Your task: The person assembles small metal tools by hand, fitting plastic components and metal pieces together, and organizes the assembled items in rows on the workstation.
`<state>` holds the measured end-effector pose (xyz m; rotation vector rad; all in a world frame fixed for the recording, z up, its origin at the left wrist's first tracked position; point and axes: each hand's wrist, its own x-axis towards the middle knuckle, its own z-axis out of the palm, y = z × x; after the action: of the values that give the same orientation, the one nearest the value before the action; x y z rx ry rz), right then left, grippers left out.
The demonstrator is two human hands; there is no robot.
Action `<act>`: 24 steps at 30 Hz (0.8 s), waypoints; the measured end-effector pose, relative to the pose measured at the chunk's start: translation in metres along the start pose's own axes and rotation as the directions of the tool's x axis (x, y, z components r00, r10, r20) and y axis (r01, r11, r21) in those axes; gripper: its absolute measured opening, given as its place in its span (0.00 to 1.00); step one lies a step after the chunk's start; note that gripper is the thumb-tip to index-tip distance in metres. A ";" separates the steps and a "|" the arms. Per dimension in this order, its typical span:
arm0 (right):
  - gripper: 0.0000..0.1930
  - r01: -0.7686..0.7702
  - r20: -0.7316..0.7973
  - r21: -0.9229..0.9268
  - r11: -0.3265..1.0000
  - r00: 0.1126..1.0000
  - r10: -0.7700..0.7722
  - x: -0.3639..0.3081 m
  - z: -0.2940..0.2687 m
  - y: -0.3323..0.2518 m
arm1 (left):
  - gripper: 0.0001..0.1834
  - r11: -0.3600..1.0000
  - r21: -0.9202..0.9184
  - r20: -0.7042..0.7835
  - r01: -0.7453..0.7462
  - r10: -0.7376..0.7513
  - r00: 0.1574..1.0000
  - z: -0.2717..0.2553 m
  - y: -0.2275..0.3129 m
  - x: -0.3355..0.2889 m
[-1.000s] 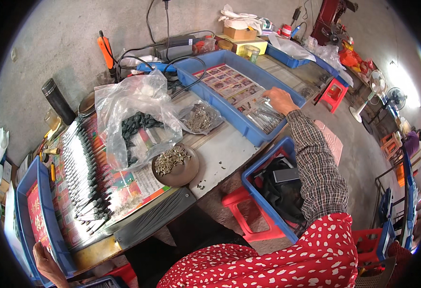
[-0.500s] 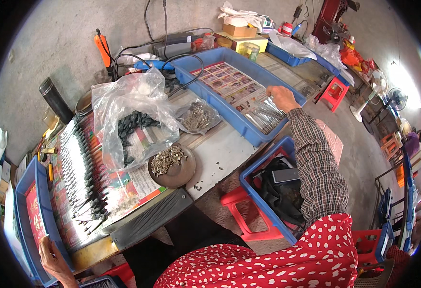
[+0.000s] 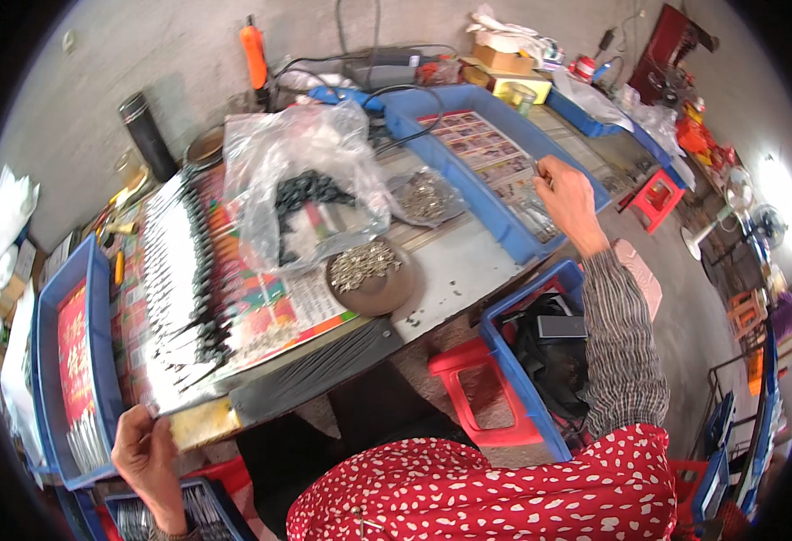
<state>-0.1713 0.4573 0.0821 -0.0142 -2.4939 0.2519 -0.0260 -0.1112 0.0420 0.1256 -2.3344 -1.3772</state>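
Note:
My right hand (image 3: 569,200) is over the near end of a long blue tray (image 3: 455,185), fingertips pinched together. Whatever they hold is too small to make out. Slim shiny metal pieces (image 3: 533,219) lie in that tray beside the hand. At the table's front left corner, my left hand (image 3: 148,460) has its fingers curled in; what is inside them is hidden. Next to it stands another blue tray (image 3: 101,316), with several slim metal pieces (image 3: 87,442) at its near end. A row of metal pieces with dark ends (image 3: 199,279) lies on the newspaper-covered table.
A brown dish (image 3: 380,301) holds small metal parts (image 3: 362,263). Behind it are a clear plastic bag (image 3: 256,216) of black pieces (image 3: 310,191) and a smaller bag of bits (image 3: 428,194). A blue crate (image 3: 554,442) rests on a red stool (image 3: 468,397) to the right.
My left hand has come up and right, out of the left tray, uncovering metal pieces there. My right hand has lifted a little from the pieces in the right tray. The view has shifted.

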 end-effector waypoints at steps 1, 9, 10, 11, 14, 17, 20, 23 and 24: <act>0.08 0.052 -0.015 0.078 0.996 0.999 -0.051 -0.009 -0.001 -0.025 | 0.08 0.998 -0.045 0.005 0.037 -0.036 0.999 0.006 0.007 -0.006; 0.04 -0.226 0.419 0.814 0.536 0.866 -0.273 -0.083 -0.002 -0.156 | 0.04 0.915 -0.334 0.227 0.227 -0.156 0.961 0.054 0.051 -0.028; 0.03 -0.296 0.470 0.827 0.478 0.830 -0.300 -0.089 0.000 -0.167 | 0.04 0.899 -0.369 0.249 0.238 -0.151 0.957 0.059 0.050 -0.031; 0.03 -0.298 0.474 0.830 0.471 0.823 -0.313 -0.093 0.001 -0.175 | 0.05 0.884 -0.386 0.268 0.264 -0.167 0.949 0.063 0.052 -0.033; 0.03 -0.502 0.599 0.799 0.329 0.710 -0.371 -0.108 0.005 -0.196 | 0.05 0.852 -0.450 0.339 0.267 -0.114 0.934 0.074 0.053 -0.039; 0.04 -0.523 0.575 0.814 0.254 0.657 -0.488 -0.118 0.014 -0.214 | 0.06 0.761 -0.530 0.408 0.374 -0.158 0.899 0.083 0.054 -0.043; 0.05 -0.553 0.572 0.803 0.220 0.613 -0.545 -0.129 0.021 -0.229 | 0.07 0.706 -0.566 0.470 0.426 -0.149 0.870 0.090 0.048 -0.048; 0.06 -0.541 0.552 0.813 0.216 0.595 -0.585 -0.136 0.022 -0.243 | 0.06 0.683 -0.576 0.486 0.449 -0.155 0.860 0.089 0.046 -0.052; 0.06 -0.527 0.536 0.824 0.209 0.604 -0.590 -0.139 0.024 -0.244 | 0.06 0.676 -0.579 0.491 0.455 -0.156 0.857 0.091 0.045 -0.053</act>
<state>-0.0618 0.2036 0.0262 0.9466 -2.4967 2.3773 -0.0087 0.0009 0.0261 0.0169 -1.9673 -2.5803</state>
